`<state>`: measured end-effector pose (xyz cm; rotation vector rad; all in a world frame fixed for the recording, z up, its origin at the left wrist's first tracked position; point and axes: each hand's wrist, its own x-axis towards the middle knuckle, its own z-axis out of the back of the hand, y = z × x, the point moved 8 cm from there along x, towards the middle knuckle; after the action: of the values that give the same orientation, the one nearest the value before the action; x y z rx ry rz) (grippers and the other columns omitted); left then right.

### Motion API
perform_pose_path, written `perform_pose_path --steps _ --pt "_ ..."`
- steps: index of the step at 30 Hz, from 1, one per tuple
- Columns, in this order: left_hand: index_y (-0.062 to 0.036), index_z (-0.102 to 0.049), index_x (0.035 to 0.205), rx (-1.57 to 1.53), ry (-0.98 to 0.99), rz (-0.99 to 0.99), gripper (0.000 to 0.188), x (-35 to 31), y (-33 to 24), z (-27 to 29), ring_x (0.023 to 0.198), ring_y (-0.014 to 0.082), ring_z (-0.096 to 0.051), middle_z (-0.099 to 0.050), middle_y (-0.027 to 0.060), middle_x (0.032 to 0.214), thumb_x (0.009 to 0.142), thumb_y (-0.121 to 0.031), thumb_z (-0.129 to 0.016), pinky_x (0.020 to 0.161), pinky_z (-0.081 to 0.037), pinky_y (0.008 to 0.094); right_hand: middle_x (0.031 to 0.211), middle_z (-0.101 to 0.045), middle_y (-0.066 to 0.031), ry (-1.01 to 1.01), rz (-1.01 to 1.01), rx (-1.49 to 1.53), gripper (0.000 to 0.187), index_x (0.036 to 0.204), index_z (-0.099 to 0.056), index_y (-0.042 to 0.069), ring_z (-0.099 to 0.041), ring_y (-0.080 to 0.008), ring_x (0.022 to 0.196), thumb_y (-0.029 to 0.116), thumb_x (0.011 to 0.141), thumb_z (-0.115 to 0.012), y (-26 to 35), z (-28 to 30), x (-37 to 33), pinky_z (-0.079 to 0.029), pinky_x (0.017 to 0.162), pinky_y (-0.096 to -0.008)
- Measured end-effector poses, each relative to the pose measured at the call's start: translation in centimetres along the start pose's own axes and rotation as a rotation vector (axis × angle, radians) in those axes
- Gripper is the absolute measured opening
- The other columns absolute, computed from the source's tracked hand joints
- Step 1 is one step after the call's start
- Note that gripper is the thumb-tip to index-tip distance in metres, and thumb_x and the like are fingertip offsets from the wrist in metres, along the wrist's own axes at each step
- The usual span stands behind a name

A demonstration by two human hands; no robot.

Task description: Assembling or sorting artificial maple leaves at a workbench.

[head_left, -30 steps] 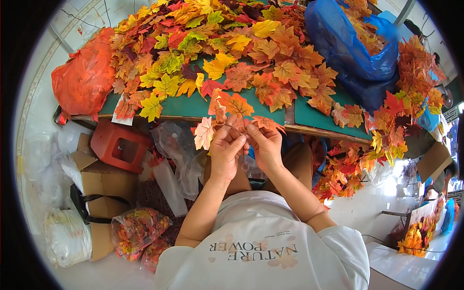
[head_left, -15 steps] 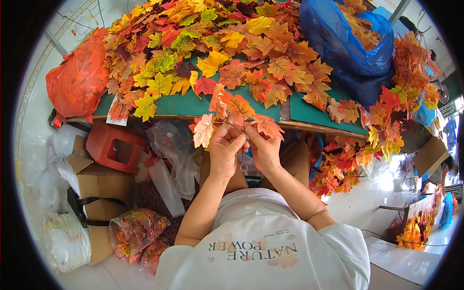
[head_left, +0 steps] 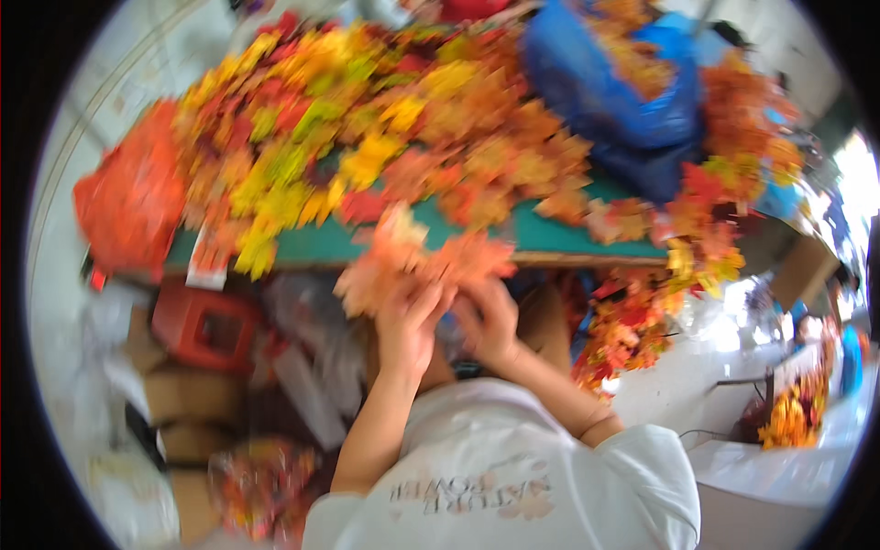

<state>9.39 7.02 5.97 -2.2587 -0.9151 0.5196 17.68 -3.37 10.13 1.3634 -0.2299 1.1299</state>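
Motion blur softens the whole view. Over the near edge of the table, my left hand [head_left: 408, 321] is closed around the base of a small spray of peach-orange artificial maple leaves [head_left: 378, 270]. My right hand [head_left: 490, 321] meets it from the right, fingers bent and closed at the stems, just below another orange leaf of the spray [head_left: 477, 257]. Both hands' fingertips nearly touch; the thin stems between them are too blurred to make out. Beyond the hands, a heap of red, orange and yellow maple leaves [head_left: 367, 110] covers the green tabletop [head_left: 541, 229].
A blue plastic bag [head_left: 605, 101] of leaves stands at the table's right, an orange-red bag [head_left: 133, 192] at its left end. Leaf garlands [head_left: 628, 321] hang below the right edge. At lower left are a red plastic stool [head_left: 206, 325], cardboard boxes [head_left: 197, 394] and a clear leaf bag [head_left: 261, 486].
The view has shifted and blurred. My hands and the leaf spray appear slightly lower and further left, with the leaves tilted differently. The stem loop seen hanging between my hands is no longer visible.
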Motion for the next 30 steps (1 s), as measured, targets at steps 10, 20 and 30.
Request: perform_pose_path --steps 10,20,30 --pt "-0.0032 -0.051 0.118 -0.104 0.353 0.138 0.031 -5.9 2.0 -13.5 0.096 0.0133 -0.058 -0.059 0.0046 0.111 0.09 -0.013 -0.059 0.083 -0.047 0.0261 0.094 -0.066 -0.0093 -0.13 0.289 0.039 0.026 0.091 -0.068 0.008 -0.053 -0.0324 0.109 0.028 0.09 -0.052 7.4 11.1 4.7 -0.035 0.099 -0.0443" --pt "0.0043 -0.062 0.103 0.46 1.166 -0.487 0.019 -11.6 -6.8 -21.4 0.093 0.0311 -0.062 -0.062 0.0207 0.102 0.088 -0.008 -0.061 0.078 -0.051 0.0391 0.063 -0.041 0.002 -0.978 0.193 0.092 0.026 0.116 -0.051 0.001 -0.035 -0.0056 0.051 0.018 0.099 -0.042 6.7 42.4 14.6 -0.031 0.045 -0.0218" --pt "-0.0034 -0.064 0.102 1.188 0.508 -0.418 0.024 -0.1 5.3 -9.0 0.09 0.0236 -0.06 -0.058 0.0105 0.104 0.08 -0.012 -0.068 0.076 -0.05 0.0318 0.082 -0.066 -0.0166 -0.674 0.1 -0.852 0.018 0.093 -0.069 0.007 -0.065 -0.0295 0.076 0.019 0.084 -0.059 -2.9 51.1 39.3 -0.049 0.069 -0.0358"
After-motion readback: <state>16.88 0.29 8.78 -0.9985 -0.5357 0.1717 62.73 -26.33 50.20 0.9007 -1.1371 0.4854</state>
